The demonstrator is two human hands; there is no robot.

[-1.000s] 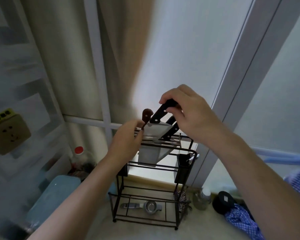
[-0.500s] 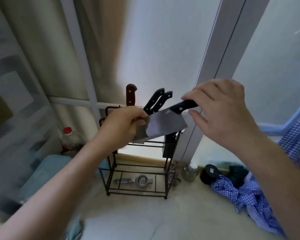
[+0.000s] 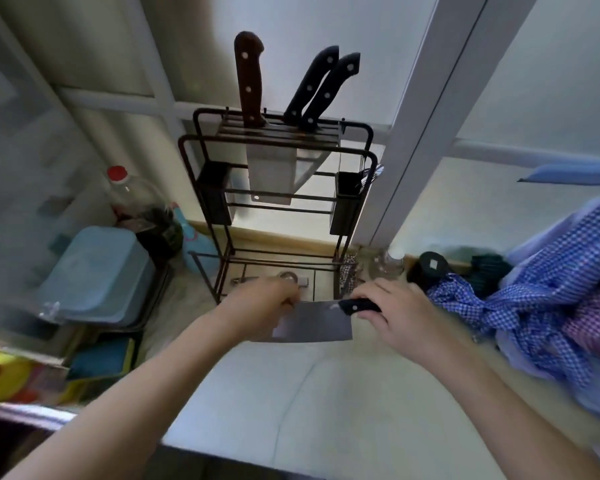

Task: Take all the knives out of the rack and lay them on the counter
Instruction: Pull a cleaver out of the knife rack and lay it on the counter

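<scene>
A black wire rack (image 3: 352,125) stands at the back of the pale counter (image 3: 326,410). In its top slots stand a brown-handled cleaver (image 3: 248,77) and two black-handled knives (image 3: 323,86). I hold a black-handled cleaver (image 3: 314,322) low over the counter, just in front of the rack's foot, blade flat and pointing left. My right hand (image 3: 392,315) grips its handle. My left hand (image 3: 262,308) pinches the far end of the blade. Whether the blade touches the counter I cannot tell.
A blue checked cloth pile (image 3: 551,306) lies on the right. A blue plastic tub (image 3: 94,275) and a red-capped bottle (image 3: 127,192) stand left of the rack. A dark round lid (image 3: 430,268) and a small glass jar (image 3: 385,263) sit behind my right hand. A sink edge (image 3: 21,410) shows bottom left.
Both hands carried the black-handled cleaver out of the rack and down to just above the counter. The view tilted downward, showing more counter.
</scene>
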